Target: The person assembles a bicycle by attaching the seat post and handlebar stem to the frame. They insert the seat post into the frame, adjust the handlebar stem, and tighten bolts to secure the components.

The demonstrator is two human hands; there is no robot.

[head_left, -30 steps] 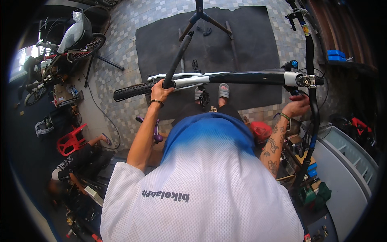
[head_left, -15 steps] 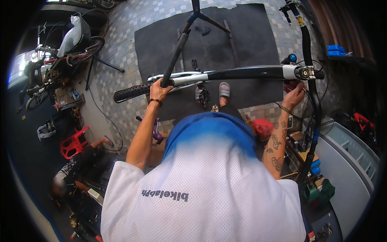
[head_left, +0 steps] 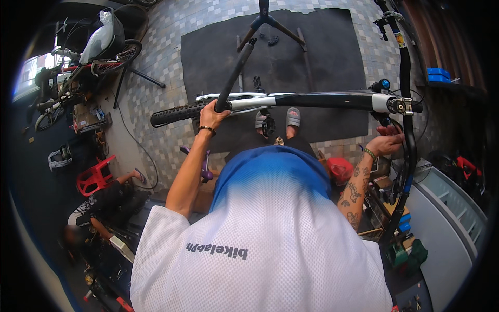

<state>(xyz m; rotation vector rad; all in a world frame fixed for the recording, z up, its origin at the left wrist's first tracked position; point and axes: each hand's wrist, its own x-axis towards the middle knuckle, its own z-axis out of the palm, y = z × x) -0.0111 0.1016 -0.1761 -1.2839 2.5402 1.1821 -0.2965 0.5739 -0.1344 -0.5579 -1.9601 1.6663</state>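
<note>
A bicycle frame, black and white, runs across in front of me, with a knobby rear tyre at its left end. My left hand is closed round the base of a black seatpost, which carries no saddle and tilts up and away. At the right, my right hand is below the stem, fingers apart and stretched toward the cables beside the black handlebar. I cannot make out whether its fingertips touch a cable.
A repair stand rises from the black mat ahead. At left are parked bicycles, a red plastic stool and a seated person. A grey cabinet and boxes stand at right; a blue box lies farther off.
My right hand has dropped from under the stem toward me, its fingers opening out. The left hand keeps its grip on the seatpost. The view has shifted slightly.
</note>
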